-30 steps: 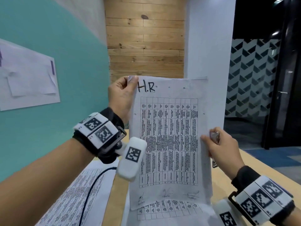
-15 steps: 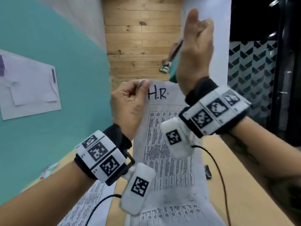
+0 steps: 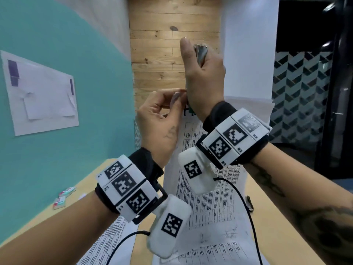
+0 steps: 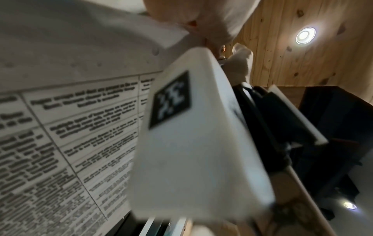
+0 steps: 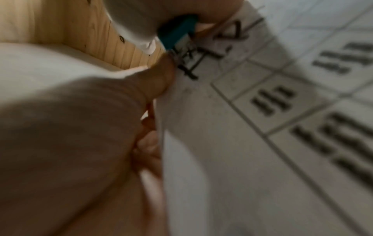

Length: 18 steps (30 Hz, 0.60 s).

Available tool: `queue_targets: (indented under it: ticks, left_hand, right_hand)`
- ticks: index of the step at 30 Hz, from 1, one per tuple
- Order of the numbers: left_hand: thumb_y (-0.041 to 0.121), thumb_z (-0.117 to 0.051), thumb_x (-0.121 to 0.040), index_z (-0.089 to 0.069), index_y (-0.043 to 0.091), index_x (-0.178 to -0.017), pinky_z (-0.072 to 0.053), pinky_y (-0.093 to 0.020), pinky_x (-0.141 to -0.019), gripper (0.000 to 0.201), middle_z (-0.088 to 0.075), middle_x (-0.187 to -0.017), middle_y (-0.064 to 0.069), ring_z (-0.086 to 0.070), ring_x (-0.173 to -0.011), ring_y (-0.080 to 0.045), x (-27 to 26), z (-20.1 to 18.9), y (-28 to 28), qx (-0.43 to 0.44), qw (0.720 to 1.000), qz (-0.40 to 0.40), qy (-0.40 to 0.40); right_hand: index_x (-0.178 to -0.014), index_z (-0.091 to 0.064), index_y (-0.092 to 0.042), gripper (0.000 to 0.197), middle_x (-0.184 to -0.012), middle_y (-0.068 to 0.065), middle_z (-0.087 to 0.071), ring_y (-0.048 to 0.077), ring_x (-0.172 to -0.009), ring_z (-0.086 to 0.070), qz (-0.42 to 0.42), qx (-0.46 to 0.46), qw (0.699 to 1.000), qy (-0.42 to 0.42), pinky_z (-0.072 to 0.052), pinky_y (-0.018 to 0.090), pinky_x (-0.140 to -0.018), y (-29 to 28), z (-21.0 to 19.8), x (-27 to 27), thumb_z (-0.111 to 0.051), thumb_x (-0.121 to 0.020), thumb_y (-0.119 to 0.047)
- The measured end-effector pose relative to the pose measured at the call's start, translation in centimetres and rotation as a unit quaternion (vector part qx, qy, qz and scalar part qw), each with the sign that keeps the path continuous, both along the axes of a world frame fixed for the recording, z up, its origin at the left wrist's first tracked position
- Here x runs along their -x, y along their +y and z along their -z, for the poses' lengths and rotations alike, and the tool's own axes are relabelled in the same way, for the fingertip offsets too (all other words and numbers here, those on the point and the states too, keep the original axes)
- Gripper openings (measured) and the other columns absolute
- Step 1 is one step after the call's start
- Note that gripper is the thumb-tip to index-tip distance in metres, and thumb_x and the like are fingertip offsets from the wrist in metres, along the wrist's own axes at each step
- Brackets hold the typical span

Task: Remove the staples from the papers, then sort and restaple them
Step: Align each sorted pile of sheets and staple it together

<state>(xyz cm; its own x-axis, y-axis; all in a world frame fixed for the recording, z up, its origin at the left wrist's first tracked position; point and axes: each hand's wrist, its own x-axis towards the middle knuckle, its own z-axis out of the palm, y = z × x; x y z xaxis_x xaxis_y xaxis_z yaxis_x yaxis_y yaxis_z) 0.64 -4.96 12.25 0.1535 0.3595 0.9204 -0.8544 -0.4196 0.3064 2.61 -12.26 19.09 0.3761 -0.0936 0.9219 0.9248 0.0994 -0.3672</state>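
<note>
A printed table sheet marked "H.R" (image 3: 215, 207) is held upright above the desk. My left hand (image 3: 177, 94) pinches its top left corner between thumb and fingers. My right hand (image 3: 202, 73) grips a teal stapler (image 3: 200, 52) upright, its metal end sticking out above the fist. In the right wrist view the stapler's nose (image 5: 179, 35) sits at the sheet's (image 5: 242, 127) top left corner, by the handwritten letters and right beside my left thumb (image 5: 159, 79). The left wrist view shows the sheet's print (image 4: 70, 111), blurred. Whether a staple is in the corner I cannot tell.
More printed sheets (image 3: 107, 245) lie on the wooden desk (image 3: 286, 217) below my left arm. Two small boxes (image 3: 63, 197) sit near the teal wall. A small dark tool (image 3: 250, 203) lies on the desk to the right. A paper (image 3: 42, 92) is taped to the wall.
My right hand let go of the sheet's right edge, rose with the stapler and came down to the top left corner beside my left thumb. The left hand kept its pinch.
</note>
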Motion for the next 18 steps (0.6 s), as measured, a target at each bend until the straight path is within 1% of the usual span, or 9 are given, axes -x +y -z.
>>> queue_targets:
  ticks: [2, 4, 6, 9, 12, 14, 15, 16, 18]
  left_hand:
    - [0.023, -0.065, -0.081, -0.064, 0.03, -0.082, -0.053, -0.023, -0.073, 0.007, -0.067, -0.082, 0.006, -0.062, -0.075, -0.008, 0.0, 0.1, -0.2, -0.005, 1.0, 0.0, -0.004]
    - [0.013, -0.065, -0.084, -0.063, 0.027, -0.082, -0.051, -0.019, -0.071, 0.014, -0.066, -0.081, 0.006, -0.06, -0.072, -0.002, -0.2, 0.3, -0.2, -0.002, 1.0, 0.0, -0.002]
    - [0.008, -0.064, -0.085, -0.063, 0.026, -0.081, -0.049, -0.014, -0.069, 0.018, -0.065, -0.078, 0.009, -0.058, -0.069, 0.004, -0.4, 0.4, -0.3, 0.0, 1.0, -0.002, 0.0]
    - [0.006, -0.063, -0.085, -0.062, 0.025, -0.079, -0.047, -0.013, -0.068, 0.02, -0.064, -0.076, 0.011, -0.057, -0.067, 0.006, -0.4, 0.5, -0.5, 0.004, 1.0, 0.006, 0.006]
    - [0.008, -0.063, -0.085, -0.061, 0.027, -0.077, -0.046, -0.012, -0.066, 0.021, -0.064, -0.069, 0.019, -0.057, -0.066, 0.007, -0.6, 0.5, -0.4, 0.007, 1.0, 0.009, 0.009]
    - [0.01, -0.064, -0.085, -0.061, 0.027, -0.076, -0.045, -0.012, -0.066, 0.019, -0.064, -0.065, 0.022, -0.056, -0.065, 0.007, -0.7, 0.3, -0.4, 0.012, 1.0, 0.01, 0.017]
    - [0.011, -0.064, -0.085, -0.061, 0.026, -0.075, -0.045, -0.014, -0.066, 0.018, -0.064, -0.065, 0.02, -0.056, -0.064, 0.005, -0.7, 0.2, -0.3, 0.018, 1.0, 0.014, 0.021]
    - [0.012, -0.064, -0.085, -0.06, 0.024, -0.075, -0.045, -0.015, -0.065, 0.016, -0.063, -0.066, 0.016, -0.055, -0.065, 0.002, -0.7, 0.2, -0.3, 0.026, 0.999, 0.019, 0.028]
    - [0.013, -0.061, -0.087, -0.056, 0.022, -0.075, -0.045, -0.018, -0.065, 0.016, -0.057, -0.07, 0.011, -0.051, -0.064, -0.002, -0.7, 0.1, -0.1, 0.039, 0.998, 0.036, 0.042]
  right_hand:
    - [-0.051, -0.027, -0.026, 0.051, -0.034, -0.015, -0.032, 0.003, -0.037, -0.032, -0.009, 0.012, 1.0, -0.001, -0.024, 0.013, -0.044, 0.1, -0.1, -0.2, -0.053, -0.094, -0.032]
    - [-0.048, -0.028, -0.025, 0.053, -0.031, -0.015, -0.032, 0.004, -0.035, -0.03, -0.016, 0.021, 1.0, 0.002, -0.023, 0.013, -0.043, 0.2, -0.2, -0.5, -0.053, -0.094, -0.03]
    - [-0.047, -0.029, -0.024, 0.054, -0.03, -0.015, -0.032, 0.003, -0.034, -0.029, -0.023, 0.022, 0.999, 0.005, -0.023, 0.013, -0.042, 0.4, -0.2, -0.7, -0.053, -0.095, -0.027]
    - [-0.047, -0.029, -0.024, 0.054, -0.03, -0.015, -0.033, 0.003, -0.034, -0.03, -0.034, 0.01, 0.999, 0.005, -0.023, 0.012, -0.042, 0.4, 0.0, -0.9, -0.054, -0.095, -0.024]
    - [-0.047, -0.028, -0.025, 0.054, -0.031, -0.015, -0.033, 0.003, -0.035, -0.031, -0.027, 0.008, 1.0, -0.001, -0.024, 0.012, -0.042, 0.3, 0.0, -1.1, -0.054, -0.094, -0.026]
    - [-0.048, -0.029, -0.025, 0.052, -0.036, -0.014, -0.033, 0.002, -0.037, -0.033, -0.007, 0.014, 1.0, 0.005, -0.025, 0.013, -0.043, 0.3, 0.1, -1.3, -0.055, -0.094, -0.029]
    - [-0.051, -0.031, -0.024, 0.049, -0.042, -0.015, -0.034, 0.001, -0.038, -0.034, -0.007, 0.015, 1.0, 0.015, -0.027, 0.012, -0.044, 0.2, 0.0, -1.2, -0.055, -0.093, -0.03]
    - [-0.055, -0.034, -0.023, 0.045, -0.049, -0.014, -0.036, -0.001, -0.039, -0.035, -0.024, 0.002, 0.999, 0.03, -0.03, 0.01, -0.045, -0.1, -0.3, -1.1, -0.055, -0.093, -0.03]
    - [-0.064, -0.037, -0.018, 0.035, -0.061, -0.007, -0.04, 0.0, -0.044, -0.039, -0.097, -0.058, 0.992, 0.047, -0.042, 0.017, -0.048, -1.4, -1.1, -0.6, -0.056, -0.093, -0.026]
